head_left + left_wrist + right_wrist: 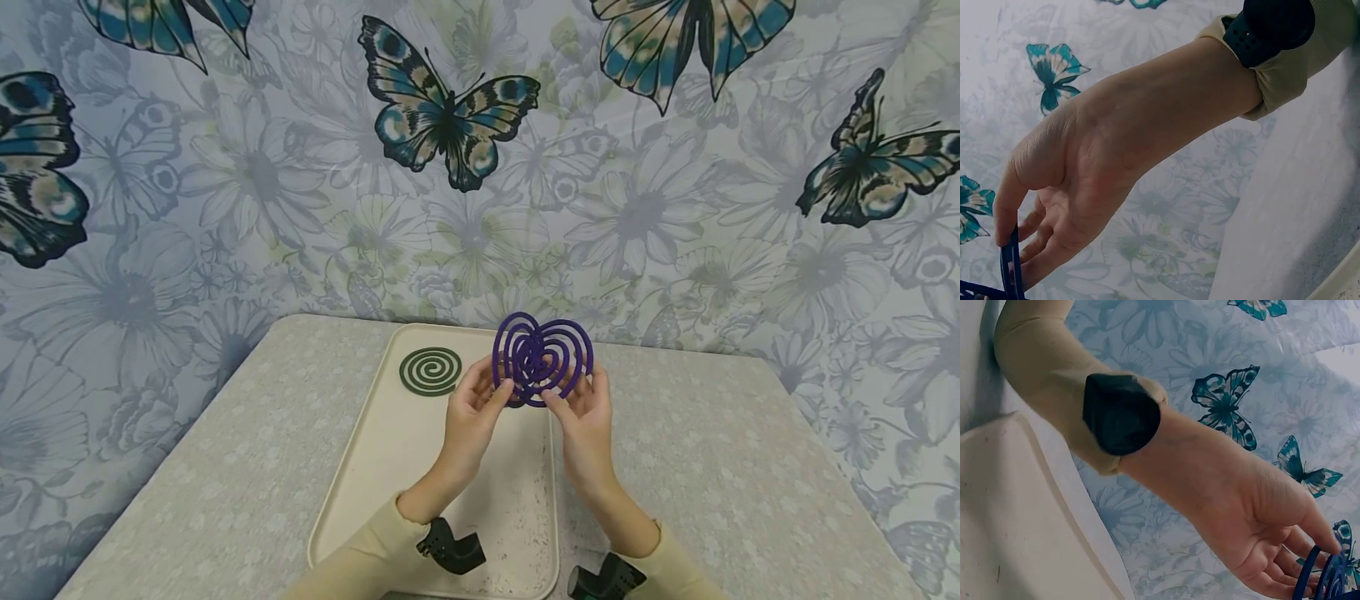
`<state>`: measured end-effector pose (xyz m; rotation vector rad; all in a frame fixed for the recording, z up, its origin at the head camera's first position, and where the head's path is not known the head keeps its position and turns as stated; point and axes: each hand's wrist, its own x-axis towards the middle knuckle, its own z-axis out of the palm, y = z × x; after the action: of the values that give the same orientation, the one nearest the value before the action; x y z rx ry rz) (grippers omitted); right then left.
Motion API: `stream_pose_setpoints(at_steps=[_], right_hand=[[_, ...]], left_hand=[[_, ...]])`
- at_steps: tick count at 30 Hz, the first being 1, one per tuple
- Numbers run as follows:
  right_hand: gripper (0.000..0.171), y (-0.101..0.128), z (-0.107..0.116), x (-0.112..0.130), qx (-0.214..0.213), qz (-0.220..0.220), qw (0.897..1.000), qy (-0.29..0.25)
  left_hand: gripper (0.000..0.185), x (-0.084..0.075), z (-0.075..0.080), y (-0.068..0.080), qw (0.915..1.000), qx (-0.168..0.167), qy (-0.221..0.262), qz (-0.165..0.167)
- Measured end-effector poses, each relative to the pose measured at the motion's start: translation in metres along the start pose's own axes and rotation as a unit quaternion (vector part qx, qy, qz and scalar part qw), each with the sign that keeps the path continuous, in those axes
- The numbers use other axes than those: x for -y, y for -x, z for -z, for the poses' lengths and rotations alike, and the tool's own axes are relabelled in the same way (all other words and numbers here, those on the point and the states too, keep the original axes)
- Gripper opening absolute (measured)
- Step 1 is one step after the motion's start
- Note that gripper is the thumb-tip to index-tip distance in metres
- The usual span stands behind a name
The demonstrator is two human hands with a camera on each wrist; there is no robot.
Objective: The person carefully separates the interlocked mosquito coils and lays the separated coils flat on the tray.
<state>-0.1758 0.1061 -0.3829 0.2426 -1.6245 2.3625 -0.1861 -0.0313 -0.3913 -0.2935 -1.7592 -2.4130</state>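
Note:
A purple openwork piece (534, 354) of coiled loops, with two rounded lobes at its top, is held up over the far right part of the tray. My left hand (471, 417) pinches its left lower side between thumb and fingers. On the opposite side my right hand (587, 425) grips it the same way, thumb in front. In the left wrist view the edge of the piece (1017, 269) shows between thumb and fingers, and in the right wrist view its loops (1305, 572) look dark blue. A flat green spiral (431, 372) lies to the left of my left hand.
The cream tray (405, 492) has a raised rim and dark specks along its right side. It rests on a table with a pale patterned cover (225, 450). Behind the table hangs a butterfly-print cloth (480, 225). Black devices are strapped to both wrists.

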Motion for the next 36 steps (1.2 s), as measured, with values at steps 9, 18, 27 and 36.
stream_pose_setpoints(at_steps=[9, 18, 27, 36], right_hand=[[0.052, 0.001, -0.003, 0.003, -0.049, -0.049, 0.995, -0.066], [0.077, -0.009, 0.006, 0.000, -0.037, -0.065, 0.997, -0.007], [0.077, -0.014, 0.011, -0.004, 0.025, -0.066, 0.996, 0.057], [0.057, -0.025, 0.016, -0.008, 0.013, -0.129, 0.987, 0.097]], left_hand=[[0.035, 0.003, -0.001, 0.002, 0.9956, -0.075, 0.053, -0.017], [0.055, 0.009, 0.001, 0.001, 0.9963, -0.078, 0.027, -0.024], [0.051, 0.009, 0.011, -0.010, 0.9929, -0.103, -0.060, 0.008], [0.048, 0.001, 0.018, -0.014, 0.9924, -0.095, -0.075, -0.026]])
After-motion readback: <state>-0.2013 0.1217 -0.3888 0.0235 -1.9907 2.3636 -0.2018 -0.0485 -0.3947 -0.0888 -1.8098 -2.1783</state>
